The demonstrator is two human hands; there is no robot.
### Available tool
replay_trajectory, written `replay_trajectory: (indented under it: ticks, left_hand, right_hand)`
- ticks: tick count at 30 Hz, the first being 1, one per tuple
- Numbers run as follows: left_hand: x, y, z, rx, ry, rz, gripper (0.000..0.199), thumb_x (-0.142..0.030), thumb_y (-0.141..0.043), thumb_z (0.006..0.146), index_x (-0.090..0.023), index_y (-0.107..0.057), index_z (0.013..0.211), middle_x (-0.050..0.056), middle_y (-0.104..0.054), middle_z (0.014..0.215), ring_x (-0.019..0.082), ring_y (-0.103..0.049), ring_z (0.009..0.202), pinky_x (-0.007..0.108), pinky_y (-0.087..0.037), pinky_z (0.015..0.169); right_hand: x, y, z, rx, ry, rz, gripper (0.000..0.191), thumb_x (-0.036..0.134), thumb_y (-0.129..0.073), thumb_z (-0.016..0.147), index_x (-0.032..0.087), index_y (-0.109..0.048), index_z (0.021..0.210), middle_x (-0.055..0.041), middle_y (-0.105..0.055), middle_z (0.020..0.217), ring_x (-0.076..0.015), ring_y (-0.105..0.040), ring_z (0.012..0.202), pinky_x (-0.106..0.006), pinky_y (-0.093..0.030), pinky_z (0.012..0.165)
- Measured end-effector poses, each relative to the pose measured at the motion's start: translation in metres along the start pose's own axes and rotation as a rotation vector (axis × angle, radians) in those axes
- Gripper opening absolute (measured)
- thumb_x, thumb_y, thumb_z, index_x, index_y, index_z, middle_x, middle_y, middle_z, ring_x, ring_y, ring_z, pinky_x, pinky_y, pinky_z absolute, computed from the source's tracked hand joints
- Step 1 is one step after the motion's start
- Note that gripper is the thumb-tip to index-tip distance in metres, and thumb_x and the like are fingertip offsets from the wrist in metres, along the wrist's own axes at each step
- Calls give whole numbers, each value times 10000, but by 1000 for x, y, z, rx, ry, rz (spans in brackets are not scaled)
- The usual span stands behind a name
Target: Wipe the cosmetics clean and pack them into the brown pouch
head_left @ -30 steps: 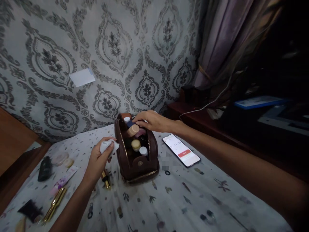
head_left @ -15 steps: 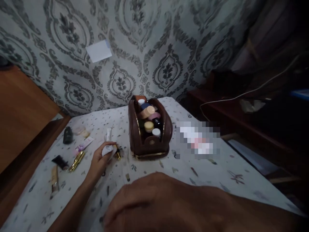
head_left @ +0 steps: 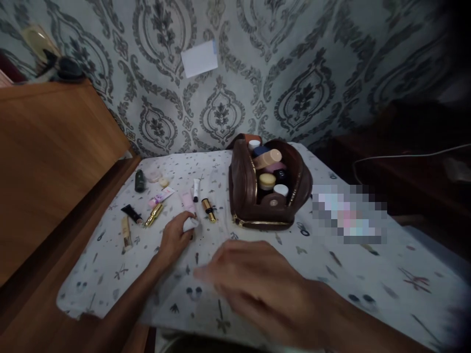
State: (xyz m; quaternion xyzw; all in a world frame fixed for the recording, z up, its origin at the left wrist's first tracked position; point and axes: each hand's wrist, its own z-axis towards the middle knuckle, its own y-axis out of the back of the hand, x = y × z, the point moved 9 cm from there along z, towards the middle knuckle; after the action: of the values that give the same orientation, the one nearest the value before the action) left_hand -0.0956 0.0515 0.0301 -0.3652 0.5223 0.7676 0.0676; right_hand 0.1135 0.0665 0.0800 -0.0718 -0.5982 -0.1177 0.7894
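Note:
My left hand [head_left: 176,235] is closed round a white crumpled tissue [head_left: 190,224], low over the patterned tablecloth [head_left: 253,267]. Just beyond it lie a pink tube [head_left: 186,198], a small white tube with a dark cap [head_left: 196,189] and a black-and-gold lipstick tube [head_left: 208,211]. My right hand [head_left: 257,287], smeared by motion, is over the near part of the cloth, in front of the brown toiletry bag [head_left: 263,218]; its finger position is unclear. The bag stands unzipped, and several bottles and jars show inside, among them a yellow-lidded jar [head_left: 267,181].
Left on the cloth lie a dark green bottle [head_left: 139,181], a black tube [head_left: 131,214], a gold tube [head_left: 154,214] and a beige tube [head_left: 126,233]. A wooden cabinet [head_left: 55,162] borders the left side. Right of the bag is a pixelated patch.
The view has turned left, so things sit further right. My left hand has drawn away from the black-and-gold lipstick tube, still holding the tissue. My right hand has moved forward from the bottom edge.

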Motion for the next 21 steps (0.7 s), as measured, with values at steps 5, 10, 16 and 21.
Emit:
replay_trajectory:
  ticks: [5,10,16,21]
  left_hand:
    - [21,21,22,-51,100,260,296,-411,-456,902,-197,-608,1041,43,-676,832,239,-615,759,329,-416,710]
    - [22,15,41,-11,194,424,441,-596,-435,911,-180,-538,1011,102,-695,884,294,-653,846,323,-366,653]
    - [37,2,48,44,310,333,427,-486,-563,821,-180,-459,1100,119,-693,866,341,-671,842,323,-369,615]
    - [49,17,47,-47,343,171,334,-384,-589,742,-192,-480,993,61,-638,786,286,-651,760,322,-429,602]
  right_hand:
    - [-36,34,68,-63,107,-645,309,223,-469,948,167,-705,1139,-121,-726,940,-221,-666,851,-367,-525,777]
    - [-84,36,83,-203,-78,-573,280,210,-511,913,175,-686,1128,-80,-740,924,-197,-681,812,-315,-522,731]
    - [-105,31,96,-300,-131,-432,308,164,-544,854,214,-646,1140,-69,-703,1038,-194,-660,868,-333,-536,772]
    - [-137,23,96,-331,-257,-179,352,245,-563,861,234,-606,1210,-69,-629,1103,-156,-647,748,-332,-568,707]
